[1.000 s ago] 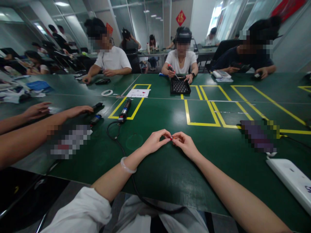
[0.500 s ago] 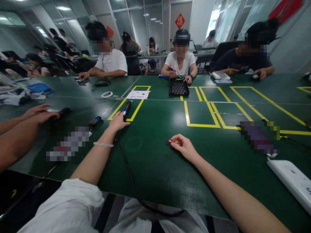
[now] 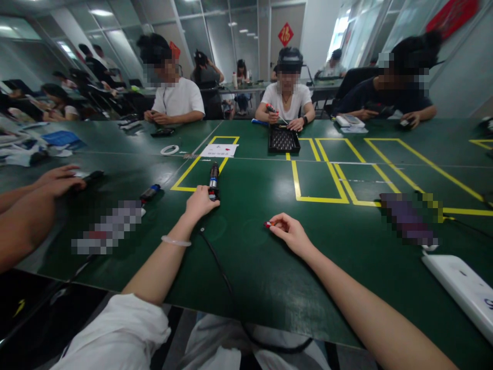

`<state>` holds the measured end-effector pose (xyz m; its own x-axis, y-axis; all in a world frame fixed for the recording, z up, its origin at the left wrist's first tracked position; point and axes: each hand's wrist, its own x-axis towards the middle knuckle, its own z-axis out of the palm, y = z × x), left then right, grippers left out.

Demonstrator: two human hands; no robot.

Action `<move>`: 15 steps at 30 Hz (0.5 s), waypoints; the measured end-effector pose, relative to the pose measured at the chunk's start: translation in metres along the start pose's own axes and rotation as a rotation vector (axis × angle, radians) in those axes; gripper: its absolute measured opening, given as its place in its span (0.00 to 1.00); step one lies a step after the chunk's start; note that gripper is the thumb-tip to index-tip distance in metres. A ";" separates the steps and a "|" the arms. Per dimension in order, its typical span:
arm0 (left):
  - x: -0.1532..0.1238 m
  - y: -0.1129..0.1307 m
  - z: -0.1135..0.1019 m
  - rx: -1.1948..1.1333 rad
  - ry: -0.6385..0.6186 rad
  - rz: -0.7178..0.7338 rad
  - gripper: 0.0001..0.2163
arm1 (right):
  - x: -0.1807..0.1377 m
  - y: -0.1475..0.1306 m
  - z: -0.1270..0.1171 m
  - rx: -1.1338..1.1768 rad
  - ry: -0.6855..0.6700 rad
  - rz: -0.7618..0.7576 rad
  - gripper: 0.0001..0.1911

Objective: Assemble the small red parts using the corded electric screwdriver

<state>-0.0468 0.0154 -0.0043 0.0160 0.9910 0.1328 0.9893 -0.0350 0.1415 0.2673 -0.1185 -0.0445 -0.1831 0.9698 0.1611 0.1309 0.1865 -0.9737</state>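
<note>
Two hands at a green table: a dark cylindrical tool in the left, a small red piece in the right

At far left, a co-worker's hand (image 3: 63, 185) lies near a pixelated device (image 3: 110, 228), any writing on it unreadable. Beside this lies a second cylindrical tool (image 3: 150, 193), and beyond it a white ring (image 3: 170, 149). The left hand (image 3: 201, 201), a pale bracelet (image 3: 176, 241) at its wrist, grasps the near end of the dark cylindrical tool (image 3: 213, 174), which shows blue and silver bands and overlaps the right line of a yellow outline (image 3: 183, 188); no brand can be read on it. Just beyond stands a white card (image 3: 219, 150) bearing a line of inverted characters, too small to read, and a red mark. A black cable (image 3: 217, 259) runs towards the table's near edge. Centrally, the right hand (image 3: 291, 231) pinches the small red piece (image 3: 267, 224) at its fingertips, above the green table (image 3: 262, 272). Farther back are a black tray (image 3: 284, 151) and a red diamond sign (image 3: 285, 34) with the gold character 福. At right, a pixelated dark device (image 3: 408, 218) adjoins a white power strip (image 3: 456, 282), its edge marking illegible
</note>
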 end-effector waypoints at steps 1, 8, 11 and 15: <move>-0.010 0.013 0.000 0.016 -0.006 0.029 0.29 | 0.000 0.000 0.000 -0.003 0.008 -0.002 0.11; -0.072 0.089 -0.004 0.010 -0.062 0.269 0.27 | 0.000 -0.003 0.001 -0.055 0.101 -0.035 0.11; -0.092 0.111 -0.006 0.007 -0.078 0.335 0.27 | 0.000 -0.004 0.002 -0.151 0.108 -0.045 0.07; -0.107 0.126 -0.008 -0.029 -0.097 0.428 0.28 | -0.001 -0.006 0.002 -0.244 0.111 -0.089 0.04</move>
<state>0.0753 -0.0964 0.0069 0.4388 0.8938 0.0928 0.8860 -0.4476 0.1213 0.2650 -0.1209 -0.0389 -0.0979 0.9568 0.2737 0.3523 0.2905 -0.8897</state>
